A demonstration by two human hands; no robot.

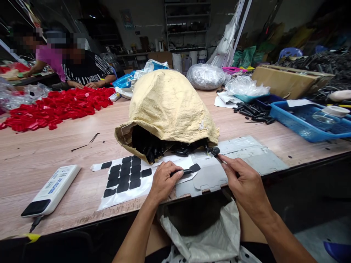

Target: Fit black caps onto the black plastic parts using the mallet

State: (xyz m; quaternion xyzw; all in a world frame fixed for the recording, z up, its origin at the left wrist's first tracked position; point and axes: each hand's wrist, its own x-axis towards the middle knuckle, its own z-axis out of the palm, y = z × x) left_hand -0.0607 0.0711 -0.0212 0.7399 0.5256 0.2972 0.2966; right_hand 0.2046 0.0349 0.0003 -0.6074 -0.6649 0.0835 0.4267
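My left hand rests at the table's front edge, its fingers closed on a short black rod that points right. A loose black sticker lies by the rod's tip. Between thumb and fingers, my right hand pinches a small black round-headed piece above a grey board. A white sheet with rows of black rounded-square stickers lies left of my left hand. Behind both hands, a tan woven sack lies on its side, black parts showing at its mouth.
A white power bank with a cable lies at left. Red pieces are heaped further back, near two seated people. A blue tray and loose black parts are at right. An open pale sack hangs below the table edge.
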